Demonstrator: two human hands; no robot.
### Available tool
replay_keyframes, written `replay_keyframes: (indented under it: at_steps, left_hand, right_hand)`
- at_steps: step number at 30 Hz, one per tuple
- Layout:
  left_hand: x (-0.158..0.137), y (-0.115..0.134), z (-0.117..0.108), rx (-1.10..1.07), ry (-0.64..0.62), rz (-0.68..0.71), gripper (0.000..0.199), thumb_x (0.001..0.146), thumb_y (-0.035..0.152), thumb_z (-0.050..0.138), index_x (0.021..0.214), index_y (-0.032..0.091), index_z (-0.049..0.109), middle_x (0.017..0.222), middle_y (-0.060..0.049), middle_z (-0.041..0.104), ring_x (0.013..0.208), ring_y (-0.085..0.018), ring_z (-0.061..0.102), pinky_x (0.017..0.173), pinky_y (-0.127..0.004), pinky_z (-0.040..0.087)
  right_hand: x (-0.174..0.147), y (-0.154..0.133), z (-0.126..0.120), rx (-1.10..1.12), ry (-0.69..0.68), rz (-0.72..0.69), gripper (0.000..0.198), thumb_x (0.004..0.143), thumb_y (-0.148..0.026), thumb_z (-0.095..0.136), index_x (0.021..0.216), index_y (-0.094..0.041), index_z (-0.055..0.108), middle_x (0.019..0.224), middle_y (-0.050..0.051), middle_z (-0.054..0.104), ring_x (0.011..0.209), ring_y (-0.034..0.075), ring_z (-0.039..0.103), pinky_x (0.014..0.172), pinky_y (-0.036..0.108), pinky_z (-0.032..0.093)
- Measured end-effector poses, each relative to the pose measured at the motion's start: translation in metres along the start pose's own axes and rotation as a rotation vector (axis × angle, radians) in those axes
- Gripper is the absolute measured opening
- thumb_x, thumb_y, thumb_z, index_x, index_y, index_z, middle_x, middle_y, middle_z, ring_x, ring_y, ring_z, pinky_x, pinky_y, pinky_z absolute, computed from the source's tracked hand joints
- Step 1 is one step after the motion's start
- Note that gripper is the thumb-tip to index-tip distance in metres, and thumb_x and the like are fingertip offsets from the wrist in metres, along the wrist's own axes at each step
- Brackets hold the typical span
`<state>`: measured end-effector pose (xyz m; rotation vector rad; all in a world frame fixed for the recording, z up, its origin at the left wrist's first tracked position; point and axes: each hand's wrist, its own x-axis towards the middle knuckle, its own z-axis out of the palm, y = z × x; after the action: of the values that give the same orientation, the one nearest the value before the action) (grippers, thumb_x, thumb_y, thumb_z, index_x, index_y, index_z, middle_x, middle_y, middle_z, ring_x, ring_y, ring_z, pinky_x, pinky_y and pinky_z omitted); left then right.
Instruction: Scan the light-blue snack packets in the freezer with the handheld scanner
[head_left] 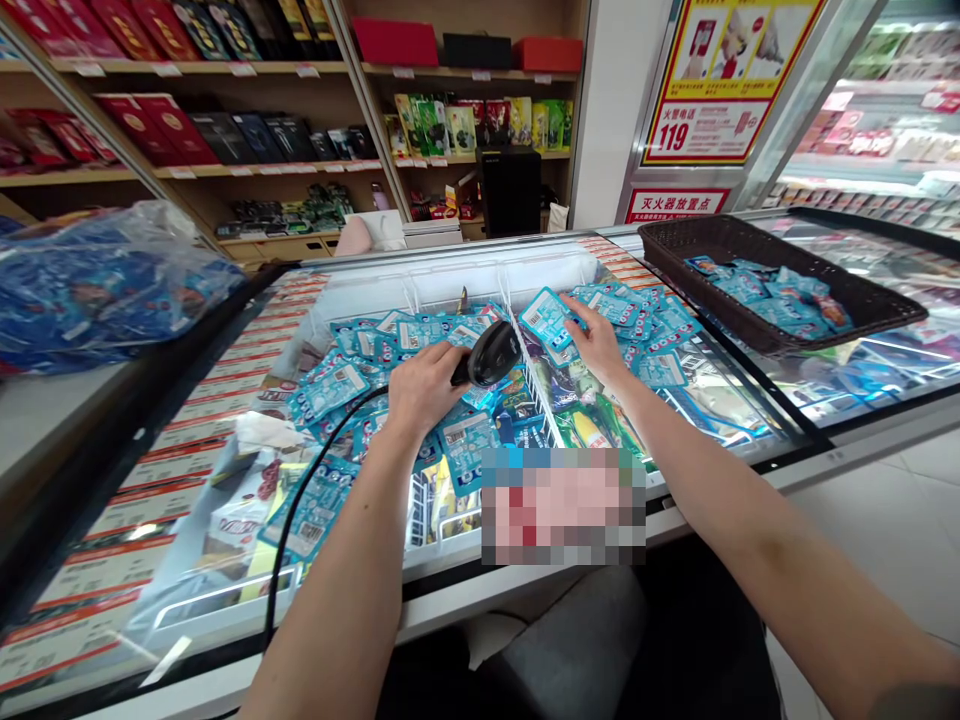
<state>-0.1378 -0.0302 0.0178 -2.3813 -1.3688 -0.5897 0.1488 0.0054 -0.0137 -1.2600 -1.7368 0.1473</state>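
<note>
Bare forearms (337, 590) reached forward over the front edge of a glass-topped freezer (675, 520), with dark clothing (712, 610) below that edge. The left hand (426, 385) was closed around the handle of a black scanner (495, 352), its head turned to the right. A black cable (289, 500) ran from it toward the freezer's front left corner. The right hand (598, 342) held 1 blue packet (546, 313) by its right side, thumb and fingers drawn narrow on it. That packet was in front of the scanner's head, above the back half of the glass, nearer the back edge than the front.

Loose packets (330, 388) were strewn around the left hand, some reaching toward the front edge. Beside the right hand, another pile (664, 325) overlapped toward the right part of the glass. A white wire divider (536, 385) showed through the top between the hands. Near the front edge, a pixelated patch hid whatever was there.

At the freezer's right end stood a dark brown basket (720, 315) with more blue packets inside. A clear plastic bag (112, 285) of blue packs sat beyond the left edge, and price labels (202, 410) lined that side. Behind the back edge rose shelves (225, 68) of boxes and pouches, and a poster (731, 85) reading 119.
</note>
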Motion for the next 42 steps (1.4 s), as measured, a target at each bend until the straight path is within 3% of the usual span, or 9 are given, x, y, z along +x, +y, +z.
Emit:
replay_keyframes:
  at_steps: [7, 42]
  left_hand:
    - [0.0, 0.0004, -0.001, 0.009, -0.013, 0.009, 0.033, 0.08, 0.039, 0.049, 0.11, 0.025, 0.059, 0.1, -0.003, 0.065, 0.095, -0.021, 0.06, 0.064, -0.029, 0.04]
    - [-0.0001, 0.0003, -0.001, -0.038, 0.012, 0.055, 0.033, 0.078, 0.038, 0.052, 0.108, 0.025, 0.059, 0.098, -0.003, 0.066, 0.091, -0.02, 0.06, 0.064, -0.028, 0.041]
  right_hand:
    - [-0.0006, -0.0033, -0.0011, 0.03, 0.012, -0.078, 0.042, 0.092, -0.036, 0.036, 0.13, -0.023, 0.049, 0.128, 0.003, 0.056, 0.114, 0.022, 0.051, 0.099, 0.04, 0.039]
    - [-0.0017, -0.0025, 0.001, -0.025, 0.0, -0.015, 0.043, 0.091, -0.035, 0.035, 0.13, -0.024, 0.048, 0.129, 0.003, 0.054, 0.114, 0.023, 0.051, 0.098, 0.041, 0.04]
